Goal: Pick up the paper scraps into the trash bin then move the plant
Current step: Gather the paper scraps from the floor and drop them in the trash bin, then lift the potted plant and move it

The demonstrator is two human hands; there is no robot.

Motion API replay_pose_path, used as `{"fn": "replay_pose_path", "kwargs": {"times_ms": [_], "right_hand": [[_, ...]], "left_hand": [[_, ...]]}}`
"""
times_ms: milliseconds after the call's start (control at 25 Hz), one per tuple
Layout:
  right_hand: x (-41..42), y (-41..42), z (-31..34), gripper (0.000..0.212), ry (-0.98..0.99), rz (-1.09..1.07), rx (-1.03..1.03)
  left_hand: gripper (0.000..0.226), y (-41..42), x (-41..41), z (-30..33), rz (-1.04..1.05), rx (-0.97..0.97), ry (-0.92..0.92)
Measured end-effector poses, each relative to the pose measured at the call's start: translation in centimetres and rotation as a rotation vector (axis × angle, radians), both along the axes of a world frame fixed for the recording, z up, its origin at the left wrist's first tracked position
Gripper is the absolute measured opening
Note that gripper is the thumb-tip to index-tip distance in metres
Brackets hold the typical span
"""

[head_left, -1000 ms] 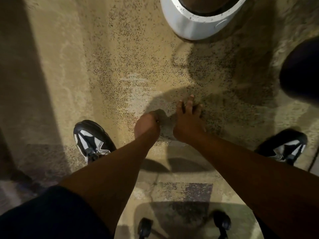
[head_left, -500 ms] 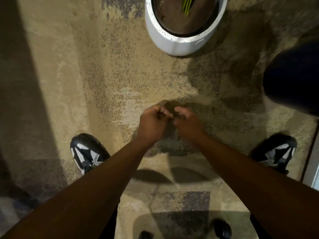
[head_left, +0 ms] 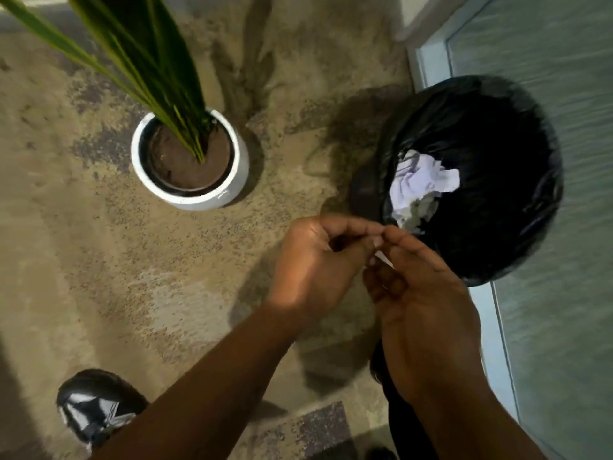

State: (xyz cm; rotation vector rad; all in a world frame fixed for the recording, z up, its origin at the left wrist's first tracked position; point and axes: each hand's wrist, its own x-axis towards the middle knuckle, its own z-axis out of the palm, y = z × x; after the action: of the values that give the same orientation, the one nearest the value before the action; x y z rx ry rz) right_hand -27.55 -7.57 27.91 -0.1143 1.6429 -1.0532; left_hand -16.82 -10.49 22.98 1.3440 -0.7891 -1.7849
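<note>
I see both hands up off the floor now, at the bin [head_left: 517, 104] rim. Left hand [head_left: 318, 260] and right hand [head_left: 421, 287] together pinch a scrap [head_left: 381, 258]; the drop looks next, plant [head_left: 189, 161] untouched.

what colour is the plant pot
White, with a dark inner rim around brown soil; the plant pot shows clearly in the head view.

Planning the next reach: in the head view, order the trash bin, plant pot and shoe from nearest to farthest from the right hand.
1. Trash bin, just ahead of the right hand, to its right.
2. Plant pot, ahead, to the left.
3. Shoe, far left, behind.
</note>
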Motion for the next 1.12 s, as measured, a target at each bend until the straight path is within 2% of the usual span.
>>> {"fn": "replay_pose_path", "kwargs": {"times_ms": [120, 280, 360, 480, 760, 920, 1040, 1120], "right_hand": [[-3.1, -1.8, -0.3, 0.025, -0.098, -0.181, -0.057], [-6.9, -2.6, -1.3, 0.026, -0.218, -0.25, -0.074], [-8.6, -2.7, -1.4, 0.025, -0.226, -0.27, -0.056], [-10.8, -3.5, -1.4, 0.026, -0.201, -0.311, -0.029], [-12.1, -4.8, -1.7, 0.036, -0.157, -0.24, -0.031], [-11.9, -4.6, -2.1, 0.032, -0.184, -0.164, -0.006], [-10.7, -4.7, -1.9, 0.044, -0.215, -0.095, -0.067], [-9.2, -4.4, -2.0, 0.037, -0.246, -0.049, -0.106]], "left_hand": [[0.013, -2.7, -4.6, 0.4, -0.034, -0.041, -0.073], [0.016, -4.5, -8.8, -2.0, -0.084, -0.059, -0.282], [0.021, -4.8, -10.0, -2.9, -0.119, -0.07, -0.382], [0.022, -5.2, -11.6, -3.4, -0.083, -0.022, -0.388], [0.026, -5.9, -12.3, -2.4, -0.013, -0.136, -0.476], [0.026, -5.1, -10.3, -1.8, 0.17, -0.221, -0.529], [0.022, -4.0, -6.6, -2.0, 0.266, -0.162, -0.578], [0.017, -3.3, -2.9, -2.8, 0.329, -0.079, -0.595]]}}
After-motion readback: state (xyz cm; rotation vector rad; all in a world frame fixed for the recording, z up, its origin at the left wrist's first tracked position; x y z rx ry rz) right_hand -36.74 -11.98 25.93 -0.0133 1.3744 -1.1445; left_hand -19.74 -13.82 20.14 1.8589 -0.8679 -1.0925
